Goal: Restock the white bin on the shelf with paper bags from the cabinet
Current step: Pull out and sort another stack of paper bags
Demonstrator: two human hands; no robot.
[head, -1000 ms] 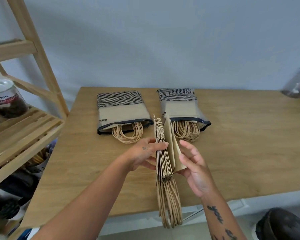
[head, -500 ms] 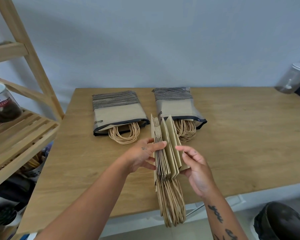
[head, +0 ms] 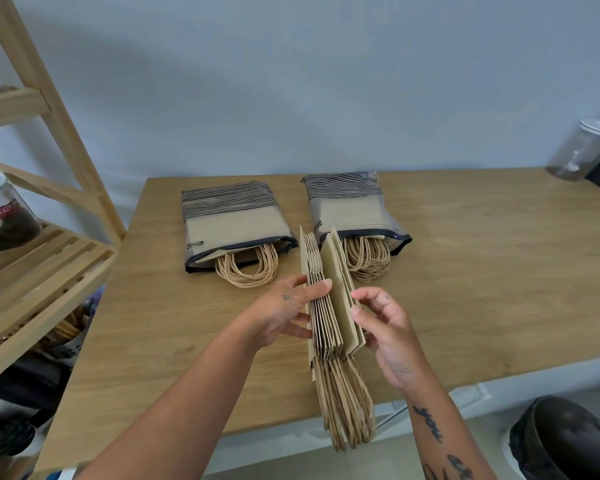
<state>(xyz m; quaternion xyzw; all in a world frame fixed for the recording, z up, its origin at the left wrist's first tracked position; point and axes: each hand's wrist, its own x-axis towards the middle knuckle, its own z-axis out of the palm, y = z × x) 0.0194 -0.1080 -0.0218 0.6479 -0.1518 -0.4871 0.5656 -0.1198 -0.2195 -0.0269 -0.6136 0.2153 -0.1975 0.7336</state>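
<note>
Currently held: a stack of paper bags (head: 328, 306), brown and folded flat, stands on edge between the two hands, above the near part of the surface (head: 482, 289).
Left hand (head: 284, 313): it grips the thicker left part of the stack, with the thumb over the top edges and the other fingers curled against the side.
Right hand (head: 385, 327): the thumb and the bent fingers pinch the few outer bags on the right side, which lean a little apart from the rest, like a fan.
Handles (head: 347, 410): twisted paper cords that hang from the near end of the stack, past the edge of the surface.
Two packs: a left pack (head: 232, 220) and a right pack (head: 347, 202) lie flat on the surface beyond the hands, both in striped wrapping, with cord handles coming out of the open end toward the person.
Shelf (head: 32, 271): wooden, at the left, and a jar (head: 4, 213) with a white lid stands on it.
Far right: a clear container (head: 582, 150) stands on the surface near the wall.
</note>
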